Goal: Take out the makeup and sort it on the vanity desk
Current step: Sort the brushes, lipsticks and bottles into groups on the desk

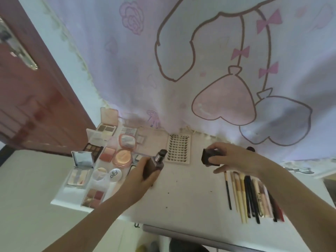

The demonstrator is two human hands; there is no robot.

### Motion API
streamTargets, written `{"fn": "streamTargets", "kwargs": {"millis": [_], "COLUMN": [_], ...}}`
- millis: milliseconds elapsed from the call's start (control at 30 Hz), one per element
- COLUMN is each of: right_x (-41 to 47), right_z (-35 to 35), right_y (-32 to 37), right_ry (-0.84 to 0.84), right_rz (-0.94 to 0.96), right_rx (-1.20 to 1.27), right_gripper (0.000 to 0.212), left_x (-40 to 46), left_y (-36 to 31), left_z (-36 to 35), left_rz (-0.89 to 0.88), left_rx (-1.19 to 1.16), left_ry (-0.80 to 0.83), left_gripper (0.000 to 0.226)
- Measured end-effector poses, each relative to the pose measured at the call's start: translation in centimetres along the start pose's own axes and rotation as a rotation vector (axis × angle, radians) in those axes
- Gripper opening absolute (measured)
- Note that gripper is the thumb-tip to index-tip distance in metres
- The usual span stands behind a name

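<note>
My left hand [143, 172] grips a brown makeup bottle [154, 164] with its pump top bare, held just above the white vanity desk [190, 195]. My right hand [231, 157] holds the bottle's dark cap [209, 157] a little to the right, apart from the bottle. Several open palettes and compacts [101, 157] lie in rows on the desk's left part. A false-lash tray [179, 149] lies at the back middle. Brushes and pencils [252, 195] lie side by side on the right, partly under my right forearm.
A pink cartoon curtain [200, 70] hangs behind the desk. A reddish door [27, 88] stands at the left. The desk's front edge [181, 231] runs near my arms, and a small dark object [250, 148] peeks out behind my right hand.
</note>
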State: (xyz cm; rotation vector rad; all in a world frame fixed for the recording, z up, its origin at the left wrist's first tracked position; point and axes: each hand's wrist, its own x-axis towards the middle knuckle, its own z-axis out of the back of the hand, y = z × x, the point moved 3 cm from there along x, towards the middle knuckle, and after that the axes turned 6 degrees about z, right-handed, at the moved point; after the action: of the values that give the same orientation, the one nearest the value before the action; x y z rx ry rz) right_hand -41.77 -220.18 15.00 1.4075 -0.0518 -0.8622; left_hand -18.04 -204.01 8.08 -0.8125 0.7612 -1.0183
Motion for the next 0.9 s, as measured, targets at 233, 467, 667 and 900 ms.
{"fn": "streamTargets", "kwargs": {"millis": [233, 467, 667, 900], "right_x": [2.3, 5.3, 7.9, 8.8], "right_z": [-6.8, -14.8, -18.6, -19.6], "right_y": [-4.2, -8.9, -9.8, -10.2], "right_ry": [-0.213, -0.125, -0.234, -0.206], "right_rz": [0.016, -0.004, 0.080, 0.038], "right_rx": [-0.264, -0.362, -0.482, -0.503], "right_gripper": [0.017, 0.027, 0.020, 0.041], "left_x": [-1.3, -4.4, -4.0, -3.4], "left_y": [1.7, 6.1, 6.4, 6.1], "left_z": [-1.5, -1.2, -1.1, -0.4], "left_rz": [0.095, 0.237, 0.160, 0.127], "left_rx": [-0.092, 0.011, 0.119, 0.162], "left_ry": [-0.069, -0.136, -0.091, -0.065], "left_gripper": [0.033, 0.036, 0.031, 0.043]}}
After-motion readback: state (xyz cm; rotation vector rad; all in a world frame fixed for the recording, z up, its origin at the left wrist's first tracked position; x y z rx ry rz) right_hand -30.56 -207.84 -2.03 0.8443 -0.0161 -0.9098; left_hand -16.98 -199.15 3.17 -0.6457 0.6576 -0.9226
